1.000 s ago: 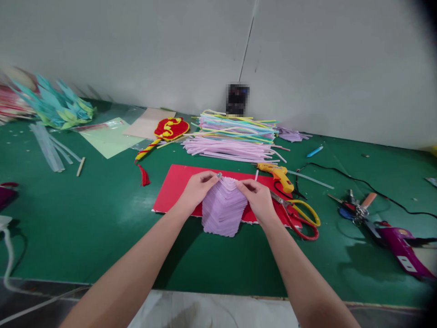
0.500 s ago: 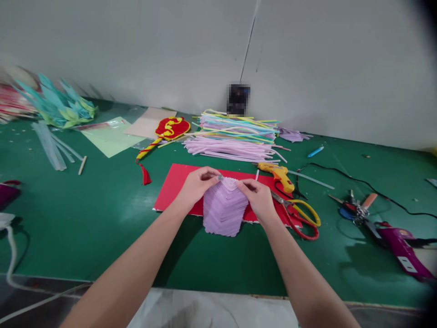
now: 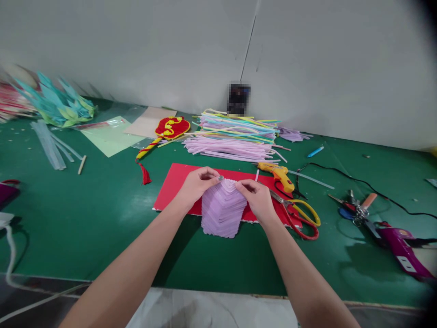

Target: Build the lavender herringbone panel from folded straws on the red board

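Note:
A lilac panel of pipe cleaners (image 3: 223, 212), laid in V-shaped rows, hangs between my hands above the red board (image 3: 174, 182). My left hand (image 3: 202, 183) pinches its upper left edge between thumb and fingers. At the upper right edge, my right hand (image 3: 257, 196) is closed in a pinch on the same panel. Scissors (image 3: 300, 216) with red and yellow handles lie on the board's right end, close to my right hand. Behind them rests a yellow glue gun (image 3: 278, 175) with a clear glue stick in its back.
Bundles of coloured pipe cleaners (image 3: 235, 139) lie at the back by the wall. Left of them are a red and yellow fan-shaped piece (image 3: 172, 128) and green paper (image 3: 109, 136). Keys (image 3: 358, 212), a purple power strip (image 3: 403, 250) and a black cord (image 3: 344, 175) occupy the right side.
The lilac panel has shifted very slightly left and tilted a little. Both hands keep their pinch on it, almost in the same place.

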{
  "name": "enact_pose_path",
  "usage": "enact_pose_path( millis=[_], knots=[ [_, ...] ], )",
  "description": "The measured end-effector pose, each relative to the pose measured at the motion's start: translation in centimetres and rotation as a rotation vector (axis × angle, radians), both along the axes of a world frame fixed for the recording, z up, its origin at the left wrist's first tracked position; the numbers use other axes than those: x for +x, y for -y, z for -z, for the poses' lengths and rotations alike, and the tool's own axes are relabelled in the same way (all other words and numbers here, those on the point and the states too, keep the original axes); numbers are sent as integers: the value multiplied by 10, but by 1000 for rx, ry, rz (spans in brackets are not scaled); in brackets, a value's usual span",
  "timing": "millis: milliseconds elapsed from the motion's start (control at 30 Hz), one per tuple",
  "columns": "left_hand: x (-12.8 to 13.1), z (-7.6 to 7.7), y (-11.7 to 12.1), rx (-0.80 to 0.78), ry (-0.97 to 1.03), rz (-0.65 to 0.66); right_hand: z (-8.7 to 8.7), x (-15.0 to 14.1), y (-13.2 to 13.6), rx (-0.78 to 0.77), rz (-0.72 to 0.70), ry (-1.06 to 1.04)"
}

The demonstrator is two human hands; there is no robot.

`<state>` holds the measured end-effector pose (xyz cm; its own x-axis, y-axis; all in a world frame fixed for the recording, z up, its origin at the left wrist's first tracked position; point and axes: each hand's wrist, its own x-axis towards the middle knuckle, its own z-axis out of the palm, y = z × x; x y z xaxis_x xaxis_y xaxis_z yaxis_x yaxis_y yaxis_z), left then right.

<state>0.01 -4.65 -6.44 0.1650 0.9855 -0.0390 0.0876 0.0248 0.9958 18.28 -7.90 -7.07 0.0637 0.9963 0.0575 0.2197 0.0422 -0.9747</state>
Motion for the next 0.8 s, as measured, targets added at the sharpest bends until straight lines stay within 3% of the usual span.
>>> enact_pose_path(
  millis=[300,567,700,800],
  knots=[
    [0,0,0,-13,1,-13,3,2,-1,14,20,0],
    [0,0,-2,52,-140,-38,7,1,-5,-12,7,40],
    [-3,-7,0,243,-233,-41,7,2,-6,-19,23,52],
    [-4,-11,3,481,-382,79,7,2,-6,-23,18,45]
  ],
)
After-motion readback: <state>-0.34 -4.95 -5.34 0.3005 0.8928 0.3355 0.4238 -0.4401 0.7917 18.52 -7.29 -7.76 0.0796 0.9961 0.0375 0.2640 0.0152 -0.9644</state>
